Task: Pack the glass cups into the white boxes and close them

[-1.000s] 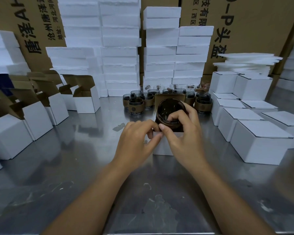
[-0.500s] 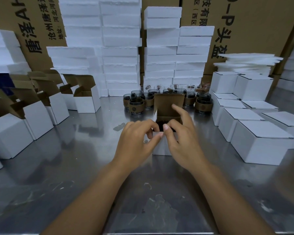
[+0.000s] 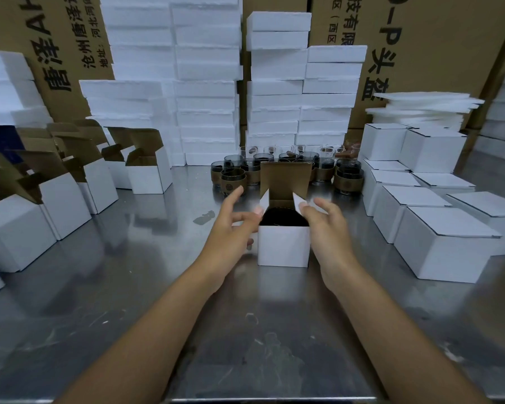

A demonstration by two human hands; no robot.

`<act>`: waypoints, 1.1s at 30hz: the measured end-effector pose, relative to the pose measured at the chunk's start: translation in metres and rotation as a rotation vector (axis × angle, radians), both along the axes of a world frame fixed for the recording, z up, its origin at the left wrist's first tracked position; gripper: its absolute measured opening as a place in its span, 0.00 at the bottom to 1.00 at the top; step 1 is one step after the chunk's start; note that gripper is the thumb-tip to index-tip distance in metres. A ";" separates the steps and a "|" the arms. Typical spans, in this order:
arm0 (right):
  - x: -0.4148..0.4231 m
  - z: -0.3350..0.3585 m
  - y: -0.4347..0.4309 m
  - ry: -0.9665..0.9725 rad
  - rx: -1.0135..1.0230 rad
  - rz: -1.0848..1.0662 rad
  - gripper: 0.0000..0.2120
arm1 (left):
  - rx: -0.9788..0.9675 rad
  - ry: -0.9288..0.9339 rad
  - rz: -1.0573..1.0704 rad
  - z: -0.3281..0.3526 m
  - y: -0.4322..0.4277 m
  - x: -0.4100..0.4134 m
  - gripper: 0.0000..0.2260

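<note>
Centre of the frame, the white box (image 3: 283, 249) stands on the steel desk (image 3: 129, 287). Its brown-lined lid flap is upright and both side flaps lean inward. A dark glass cup (image 3: 283, 218) sits inside; only its rounded top shows, the rest sunk behind the front wall. The left hand (image 3: 231, 231) has its fingers (image 3: 239, 192) spread, thumb at the left flap. The right hand (image 3: 327, 231) has its fingers loosely apart, tips touching the blurred right flap. The lid hides part of the spare cups (image 3: 233, 177) behind.
</note>
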State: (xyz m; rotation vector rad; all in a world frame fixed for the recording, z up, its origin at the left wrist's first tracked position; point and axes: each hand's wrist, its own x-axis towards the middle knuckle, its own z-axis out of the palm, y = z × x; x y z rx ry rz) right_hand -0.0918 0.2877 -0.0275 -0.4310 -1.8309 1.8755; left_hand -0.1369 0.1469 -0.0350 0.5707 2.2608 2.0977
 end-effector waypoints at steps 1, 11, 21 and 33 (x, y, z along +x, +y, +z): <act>-0.001 0.000 -0.001 0.001 0.002 0.006 0.19 | 0.005 -0.035 -0.012 -0.001 0.000 -0.001 0.23; -0.001 0.000 -0.004 0.059 0.042 0.090 0.24 | 0.028 -0.076 -0.087 -0.005 -0.003 -0.008 0.24; -0.002 -0.003 -0.004 0.095 0.064 0.105 0.14 | 0.080 -0.014 -0.135 -0.006 -0.004 -0.008 0.11; 0.007 -0.002 -0.015 0.185 0.194 0.160 0.26 | 0.156 -0.044 -0.127 -0.001 -0.002 -0.005 0.10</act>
